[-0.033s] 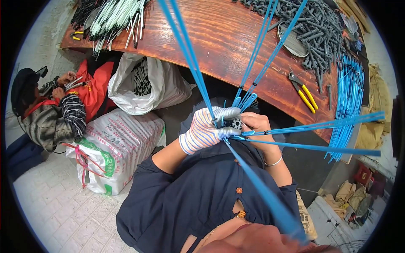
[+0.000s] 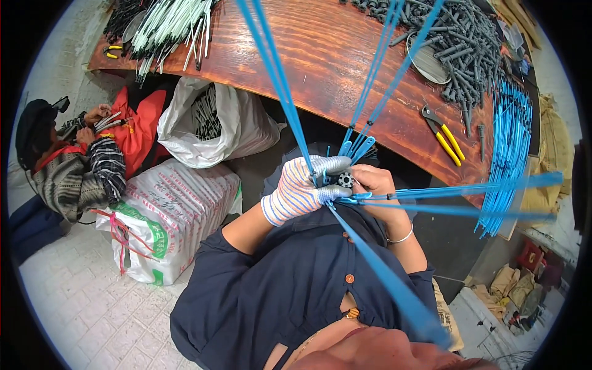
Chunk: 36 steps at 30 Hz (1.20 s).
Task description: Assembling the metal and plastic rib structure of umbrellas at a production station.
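My left hand (image 2: 299, 188), in a white striped knit glove with grey fingertips, is closed round a small black round hub (image 2: 345, 179) with holes in its face. Long blue ribs (image 2: 274, 71) fan out from this hub to the far side, to the right and toward me. More blue ribs (image 2: 444, 190) stretch to the right, above my right forearm. My bare right hand (image 2: 373, 180) is beside the hub, its fingers pinched together. Whatever sits between those fingertips is too small to make out.
On the wooden table (image 2: 320, 74) lie yellow-handled pliers (image 2: 444, 135), grey plastic pieces (image 2: 462, 55), a bundle of blue ribs (image 2: 505, 154) and white rods (image 2: 169, 34). An open white sack (image 2: 234, 123) and a tied sack (image 2: 179, 209) stand left. A co-worker (image 2: 74, 166) sits beyond.
The blue ribs on the right and the far side have swung slightly. The hub has tipped a little within my left hand. Both hands stay nearly where they were.
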Available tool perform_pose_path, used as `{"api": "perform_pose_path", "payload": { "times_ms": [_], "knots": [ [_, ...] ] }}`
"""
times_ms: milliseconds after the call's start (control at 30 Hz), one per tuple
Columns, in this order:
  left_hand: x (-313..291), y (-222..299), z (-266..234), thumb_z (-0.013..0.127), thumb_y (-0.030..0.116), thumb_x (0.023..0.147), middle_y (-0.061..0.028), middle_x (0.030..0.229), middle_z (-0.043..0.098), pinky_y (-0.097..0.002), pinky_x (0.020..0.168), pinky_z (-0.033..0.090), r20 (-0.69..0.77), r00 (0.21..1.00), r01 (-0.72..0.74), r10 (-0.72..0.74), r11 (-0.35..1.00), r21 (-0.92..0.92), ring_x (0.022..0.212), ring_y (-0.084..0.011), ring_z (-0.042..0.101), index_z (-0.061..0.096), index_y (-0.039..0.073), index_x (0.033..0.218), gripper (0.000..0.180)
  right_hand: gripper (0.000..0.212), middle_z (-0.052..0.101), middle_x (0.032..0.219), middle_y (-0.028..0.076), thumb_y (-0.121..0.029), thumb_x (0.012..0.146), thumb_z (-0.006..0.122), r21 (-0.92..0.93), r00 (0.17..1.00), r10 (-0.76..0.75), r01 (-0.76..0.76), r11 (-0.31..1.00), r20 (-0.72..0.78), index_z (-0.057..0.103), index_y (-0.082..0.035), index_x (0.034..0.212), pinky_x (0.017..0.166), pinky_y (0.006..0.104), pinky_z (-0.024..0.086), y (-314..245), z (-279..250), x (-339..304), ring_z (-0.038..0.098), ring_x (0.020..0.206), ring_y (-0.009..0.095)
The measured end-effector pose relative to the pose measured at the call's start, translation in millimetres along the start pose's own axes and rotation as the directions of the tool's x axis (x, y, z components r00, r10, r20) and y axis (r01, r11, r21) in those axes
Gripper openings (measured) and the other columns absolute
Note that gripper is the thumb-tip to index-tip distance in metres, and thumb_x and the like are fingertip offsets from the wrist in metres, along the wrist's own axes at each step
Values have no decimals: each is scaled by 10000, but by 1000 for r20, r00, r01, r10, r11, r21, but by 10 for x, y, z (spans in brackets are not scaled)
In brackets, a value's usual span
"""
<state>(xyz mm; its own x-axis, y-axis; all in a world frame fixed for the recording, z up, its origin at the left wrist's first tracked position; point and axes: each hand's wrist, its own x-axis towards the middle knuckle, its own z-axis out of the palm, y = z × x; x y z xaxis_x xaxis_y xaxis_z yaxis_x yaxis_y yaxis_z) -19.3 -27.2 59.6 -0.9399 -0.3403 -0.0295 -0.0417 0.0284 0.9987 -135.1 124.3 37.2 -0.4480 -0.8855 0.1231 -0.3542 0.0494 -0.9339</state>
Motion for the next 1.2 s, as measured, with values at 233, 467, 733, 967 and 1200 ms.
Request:
{"api": "perform_pose_path", "payload": {
  "times_ms": [233,467,733,967,1200],
  "knots": [
    [109,-119,-57,815,184,605,-104,901,632,-320,744,485,101,970,-241,221,930,277,818,-212,610,640,18,979,445,156,594,867,139,55,717,594,105,999,0,-6,995,55,600,49,872,656,297,487,22,60,7,607,749,248],
    [128,-91,-52,773,225,636,-95,825,621,-326,703,485,95,979,-195,179,960,201,774,-246,610,647,43,875,325,152,585,800,99,65,698,613,156,996,57,-46,987,-68,598,48,848,632,288,477,-27,186,-50,591,710,207],
    [132,-4,-26,751,163,663,-91,760,634,-294,627,489,177,984,-65,26,974,218,683,-210,623,655,36,863,256,34,571,740,80,6,776,591,273,990,133,-118,955,-36,599,30,799,605,262,459,25,128,-143,570,665,157],
    [111,-34,22,743,129,682,-78,784,658,-271,645,496,167,972,157,-163,986,48,700,-155,633,657,25,898,254,159,552,722,78,-70,867,526,421,994,100,-76,904,-34,587,51,785,600,253,454,100,63,-184,566,653,143],
    [127,30,-13,731,81,694,-99,827,664,-278,676,527,157,955,235,-252,964,122,732,-136,627,640,-41,957,303,129,573,753,76,-65,851,566,551,893,436,-419,721,109,616,52,871,602,265,458,40,92,-209,570,688,135]
  ]
}}
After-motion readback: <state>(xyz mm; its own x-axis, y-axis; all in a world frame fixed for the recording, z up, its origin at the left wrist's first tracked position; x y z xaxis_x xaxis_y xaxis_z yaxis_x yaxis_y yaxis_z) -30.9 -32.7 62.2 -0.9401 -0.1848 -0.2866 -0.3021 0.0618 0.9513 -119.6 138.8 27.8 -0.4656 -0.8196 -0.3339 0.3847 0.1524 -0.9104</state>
